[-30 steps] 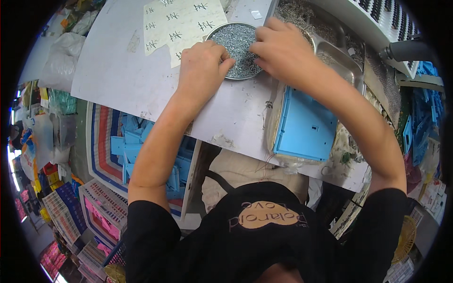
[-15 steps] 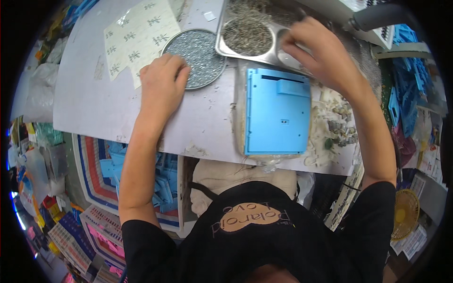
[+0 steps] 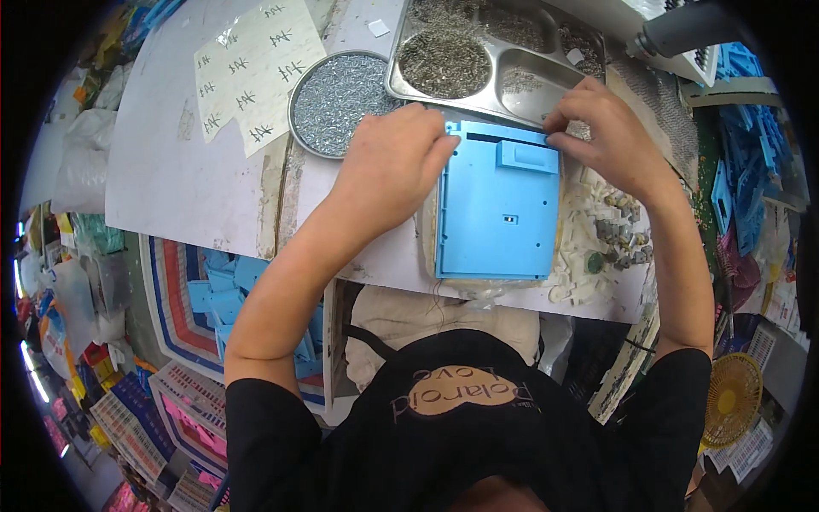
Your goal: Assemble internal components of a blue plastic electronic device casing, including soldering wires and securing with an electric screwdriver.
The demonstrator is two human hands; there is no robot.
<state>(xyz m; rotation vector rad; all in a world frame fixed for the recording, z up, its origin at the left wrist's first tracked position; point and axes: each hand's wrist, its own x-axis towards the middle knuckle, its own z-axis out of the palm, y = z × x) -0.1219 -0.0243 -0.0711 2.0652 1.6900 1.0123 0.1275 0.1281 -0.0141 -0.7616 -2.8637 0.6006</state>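
A light blue plastic panel [image 3: 490, 243] lies flat on the table, with a long dark slot along its far edge and a raised block below that slot. At its far left corner is my left hand [image 3: 391, 166], thumb and fingers drawn together; what they hold, if anything, is too small to make out. Over the far right corner, my right hand [image 3: 610, 136] is pinched too, its fingertips at the panel's edge. Beyond it, a round metal dish [image 3: 341, 90] is full of small silvery pieces. A steel compartment tray [image 3: 482, 107] contains small metal parts.
Printed pale sheet [image 3: 247, 77] lies at the far left. White plastic bits and small metal parts [image 3: 627, 235] are scattered right of the panel. A striped bin [image 3: 171, 294] below the table holds blue parts. A dark cylindrical arm [image 3: 682, 34] juts in at far right.
My left hand has moved right from the round dish to the panel's far left corner. My right hand has come nearer from over the steel tray to the far right corner.
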